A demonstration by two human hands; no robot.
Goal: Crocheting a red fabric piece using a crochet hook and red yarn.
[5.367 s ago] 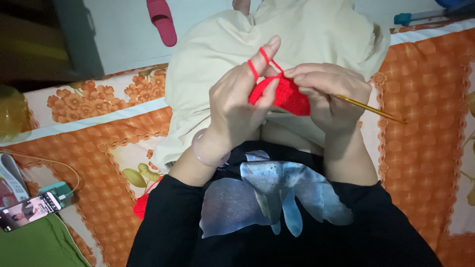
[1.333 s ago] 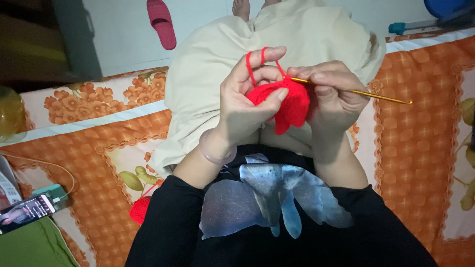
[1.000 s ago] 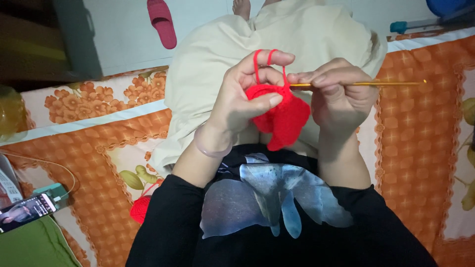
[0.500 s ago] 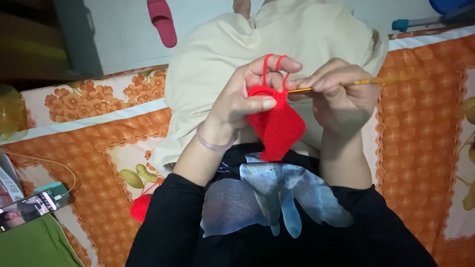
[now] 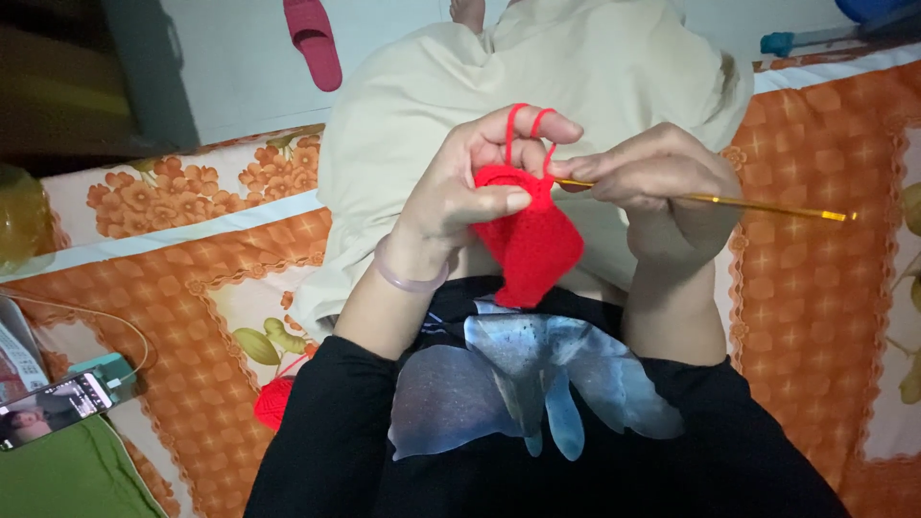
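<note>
Around the red crochet piece, largest first:
Bedcover: an orange floral bedcover [image 5: 192, 317] is spread beneath and to both sides of the red crochet piece [image 5: 530, 240]; its place in the view is unchanged from half a second ago.
Trousers: cream trousers [image 5: 576, 67] are seen beyond the red piece, over the person's legs.
Top: a black top with a pale blue print [image 5: 518, 403] lies just below the red piece.
Left hand: the left hand [image 5: 460, 192] is closed on the upper left edge of the red piece, thumb pressed across it, with red yarn [image 5: 523, 125] looped over two raised fingers. Since half a second ago it has been lowered slightly, and a pale bangle [image 5: 408, 278] is seen at its wrist.
Right hand: the right hand [image 5: 652, 177] is pinched on the golden crochet hook [image 5: 729, 201], just right of the red piece.
Red piece: it hangs between the two hands, over the lap, its point downward as before.
Hook: where it was blurred half a second ago, it is now sharp, tip at the top edge of the red piece and handle slanted slightly down to the right.
Phone: a phone [image 5: 58, 408] lies well left of the red piece.
Yarn ball: a red yarn ball [image 5: 273, 403] rests below and left of it.
</note>
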